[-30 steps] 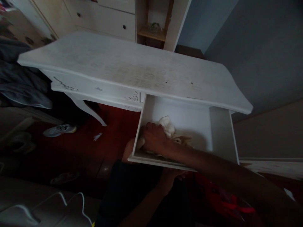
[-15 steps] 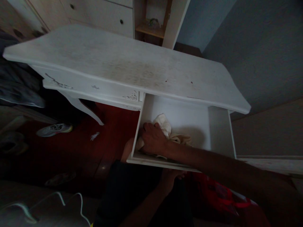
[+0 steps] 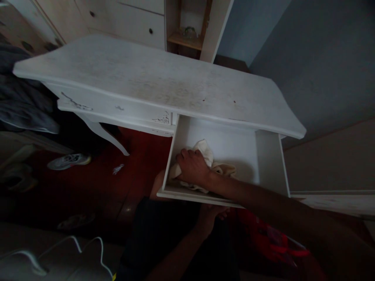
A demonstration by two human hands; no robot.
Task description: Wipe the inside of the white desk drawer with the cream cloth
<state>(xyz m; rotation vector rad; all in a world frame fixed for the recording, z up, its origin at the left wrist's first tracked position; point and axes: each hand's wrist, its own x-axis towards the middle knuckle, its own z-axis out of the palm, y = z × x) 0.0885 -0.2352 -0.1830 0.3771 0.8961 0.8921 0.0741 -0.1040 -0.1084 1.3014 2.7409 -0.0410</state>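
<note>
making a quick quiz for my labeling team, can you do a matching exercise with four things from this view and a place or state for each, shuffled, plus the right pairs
Things
1. pale cloth
2. sneaker
3. left hand
4. drawer

Places and states
A. pulled out from under the white desktop
B. on the red floor
C. crumpled, partly covered by the right hand
D. low down, beneath the front panel of the item in A

Right pairs: 1-C, 2-B, 3-D, 4-A
</note>
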